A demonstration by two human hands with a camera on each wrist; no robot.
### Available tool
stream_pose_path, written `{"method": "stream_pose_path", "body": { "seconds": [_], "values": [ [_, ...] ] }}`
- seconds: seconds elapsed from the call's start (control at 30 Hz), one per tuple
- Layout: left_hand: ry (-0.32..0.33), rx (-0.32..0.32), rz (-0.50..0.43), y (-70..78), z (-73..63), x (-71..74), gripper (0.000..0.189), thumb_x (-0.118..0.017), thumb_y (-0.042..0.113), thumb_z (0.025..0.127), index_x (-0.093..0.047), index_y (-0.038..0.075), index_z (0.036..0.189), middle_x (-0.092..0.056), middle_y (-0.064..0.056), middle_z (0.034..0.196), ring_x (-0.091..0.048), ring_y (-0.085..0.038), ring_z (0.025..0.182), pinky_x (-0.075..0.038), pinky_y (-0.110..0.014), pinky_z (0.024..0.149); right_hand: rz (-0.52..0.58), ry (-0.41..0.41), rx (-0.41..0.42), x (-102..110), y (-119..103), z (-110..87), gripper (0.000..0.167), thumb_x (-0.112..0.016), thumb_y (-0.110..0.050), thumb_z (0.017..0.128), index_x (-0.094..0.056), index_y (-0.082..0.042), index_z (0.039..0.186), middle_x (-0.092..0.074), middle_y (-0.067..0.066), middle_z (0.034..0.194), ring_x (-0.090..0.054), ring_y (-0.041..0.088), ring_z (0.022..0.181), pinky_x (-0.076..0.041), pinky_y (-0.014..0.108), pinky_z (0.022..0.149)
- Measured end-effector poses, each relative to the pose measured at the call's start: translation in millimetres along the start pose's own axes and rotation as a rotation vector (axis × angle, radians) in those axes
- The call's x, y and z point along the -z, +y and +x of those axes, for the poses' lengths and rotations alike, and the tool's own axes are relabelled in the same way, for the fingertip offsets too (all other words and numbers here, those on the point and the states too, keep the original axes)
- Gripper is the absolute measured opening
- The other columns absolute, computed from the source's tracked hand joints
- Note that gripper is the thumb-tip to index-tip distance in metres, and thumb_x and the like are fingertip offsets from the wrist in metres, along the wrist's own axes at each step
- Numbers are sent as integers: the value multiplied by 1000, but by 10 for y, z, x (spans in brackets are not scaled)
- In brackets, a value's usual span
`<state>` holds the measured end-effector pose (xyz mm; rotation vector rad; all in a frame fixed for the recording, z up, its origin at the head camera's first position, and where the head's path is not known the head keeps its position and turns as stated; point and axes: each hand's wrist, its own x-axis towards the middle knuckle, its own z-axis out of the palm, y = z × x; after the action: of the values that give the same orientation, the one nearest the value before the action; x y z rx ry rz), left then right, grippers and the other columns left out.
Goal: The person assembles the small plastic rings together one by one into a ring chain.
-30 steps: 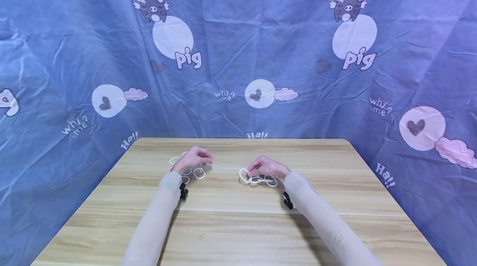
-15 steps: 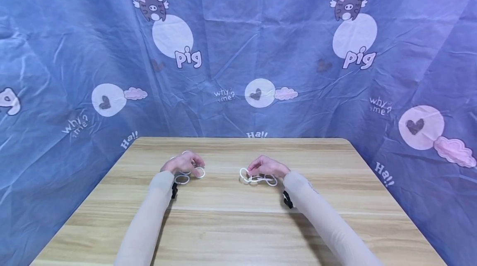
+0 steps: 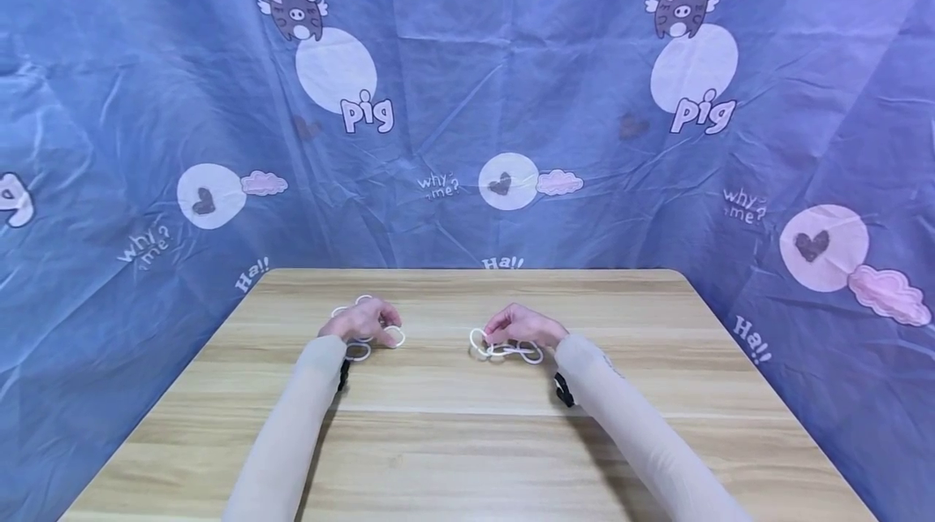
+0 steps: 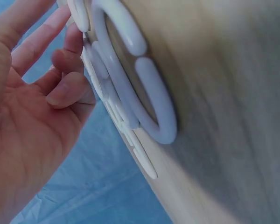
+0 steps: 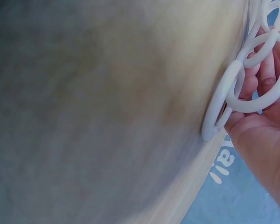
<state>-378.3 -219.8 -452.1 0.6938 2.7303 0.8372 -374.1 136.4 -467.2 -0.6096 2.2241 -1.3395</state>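
So your white chain [image 3: 511,351] is on the bench [image 3: 467,457], just right of centre, under your right hand [image 3: 524,325], long axis running roughly left to right. It's smooth oval links hooked together. Your right fingers are pinching its left end, where the end link looks tipped up. Your left hand [image 3: 368,319] pinches a white ring [image 3: 403,337] on the side toward the chain, well apart from it. More white links [image 3: 358,360] lie around that hand; up close, one shows a small split. Blue pig-print curtain [image 3: 453,84] hangs behind.
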Motion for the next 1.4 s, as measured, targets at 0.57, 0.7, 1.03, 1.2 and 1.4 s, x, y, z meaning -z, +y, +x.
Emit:
{"method": "stream_pose_path", "body": {
  "seconds": [0.57,0.7,1.03,1.2,1.4],
  "values": [
    [-20,-111,-70,42,13,-8,18,-82,1,72,-71,-2,85,-67,-5,74,-52,-8,66,-44,-19,61,4,3,-3,17,24,8,19,-70,-6,87,-71,3,103,-73,1,83,-63,10,69,-49,19,63],
    [-32,-127,-77,55,13,-17,14,-81,2,74,-73,0,85,-67,-2,73,-51,-6,64,-42,-19,58,0,3,5,18,33,19,19,-71,-8,86,-71,3,102,-74,0,83,-63,10,70,-49,20,64],
    [-67,-98,-123,157,42,-41,9,-74,10,85,-75,4,92,-73,-3,78,-64,-15,68,-51,-26,61,9,4,3,-18,30,39,17,-71,-6,86,-71,3,100,-73,0,82,-62,10,68,-48,19,62],
    [-113,-92,-185,236,62,-95,12,-68,6,89,-74,1,97,-71,-5,78,-61,-11,65,-49,-22,58,20,-8,9,-30,16,52,18,-71,-6,86,-71,4,101,-74,3,84,-63,10,69,-48,19,63],
    [-136,-84,-276,341,160,-220,13,-63,2,91,-74,-1,100,-70,-9,79,-56,-8,64,-44,-16,55,6,-1,3,-2,-1,12,19,-70,-7,87,-70,4,103,-74,4,85,-62,11,70,-49,20,63]
  ]
}}
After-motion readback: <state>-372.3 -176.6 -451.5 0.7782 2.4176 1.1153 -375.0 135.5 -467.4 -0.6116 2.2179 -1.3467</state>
